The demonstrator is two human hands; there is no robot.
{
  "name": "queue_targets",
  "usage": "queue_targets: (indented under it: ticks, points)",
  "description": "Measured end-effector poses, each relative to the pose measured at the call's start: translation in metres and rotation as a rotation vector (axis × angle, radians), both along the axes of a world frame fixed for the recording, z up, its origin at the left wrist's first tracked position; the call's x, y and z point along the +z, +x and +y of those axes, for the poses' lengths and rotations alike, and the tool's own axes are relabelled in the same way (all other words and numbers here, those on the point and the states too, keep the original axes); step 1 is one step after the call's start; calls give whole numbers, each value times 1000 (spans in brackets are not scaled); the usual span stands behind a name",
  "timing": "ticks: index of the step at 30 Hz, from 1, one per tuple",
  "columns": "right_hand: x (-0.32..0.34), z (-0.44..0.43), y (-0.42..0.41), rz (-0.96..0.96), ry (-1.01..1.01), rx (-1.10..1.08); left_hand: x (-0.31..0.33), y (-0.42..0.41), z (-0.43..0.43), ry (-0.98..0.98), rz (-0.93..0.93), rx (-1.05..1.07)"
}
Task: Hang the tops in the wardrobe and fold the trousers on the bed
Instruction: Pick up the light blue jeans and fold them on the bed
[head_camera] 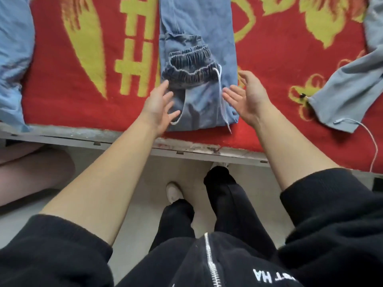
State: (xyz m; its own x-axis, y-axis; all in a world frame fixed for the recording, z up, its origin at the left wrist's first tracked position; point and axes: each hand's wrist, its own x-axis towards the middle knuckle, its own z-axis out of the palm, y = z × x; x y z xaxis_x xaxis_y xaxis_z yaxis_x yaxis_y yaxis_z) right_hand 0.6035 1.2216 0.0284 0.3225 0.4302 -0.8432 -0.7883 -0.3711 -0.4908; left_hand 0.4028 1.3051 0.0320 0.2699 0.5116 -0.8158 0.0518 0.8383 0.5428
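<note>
Light blue denim trousers [199, 42] lie lengthwise on the bed's red and yellow blanket [83, 59], folded in half along their length, the dark elastic waistband and a white drawstring near the front edge. My left hand [159, 104] hovers at the trousers' left side by the waistband, fingers spread and holding nothing. At the trousers' right side my right hand [244, 96] is held palm inward with straight fingers, also holding nothing.
A blue garment [14, 59] lies at the bed's left edge. A grey-blue garment [348, 85] with a white cord lies at the right. The bed's grey frame edge [124, 141] runs in front of my legs and feet on the pale floor.
</note>
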Motion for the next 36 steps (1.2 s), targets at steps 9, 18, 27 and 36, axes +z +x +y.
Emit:
queue_targets:
  ticks: [9,18,27,36]
  points:
    - [-66,3,11,-1235,41,1501,-75,28,26,856,855,-1531]
    - [-142,13,21,-1346,-171,1951,-132,58,47,847,1005,-1637]
    - [-143,18,15,-1357,-204,1968,-140,52,46,876,1001,-1637]
    - [-137,10,22,-1376,-123,1924,-128,33,36,1018,820,-1607]
